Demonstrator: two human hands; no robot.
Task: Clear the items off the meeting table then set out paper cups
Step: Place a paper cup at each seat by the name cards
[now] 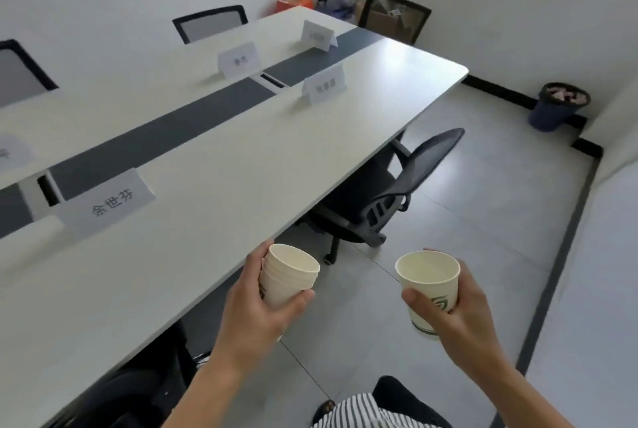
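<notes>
My left hand (257,306) grips a stack of nested white paper cups (288,277), held just off the near edge of the long white meeting table (241,165). A single white paper cup with a green logo (429,284) is held upright in my right hand (455,317), out over the floor to the right of the table. Both cups look empty. White name cards stand on the table: one near me (107,201), one farther along the same side (324,84), and two on the far side (239,60) (318,34).
A black mesh chair (383,192) is tucked under the table's near edge. More chairs stand along the far side (210,22) and at the end (395,15). A dark bin (559,104) sits by the right wall. Boxes fill the far corner (317,1).
</notes>
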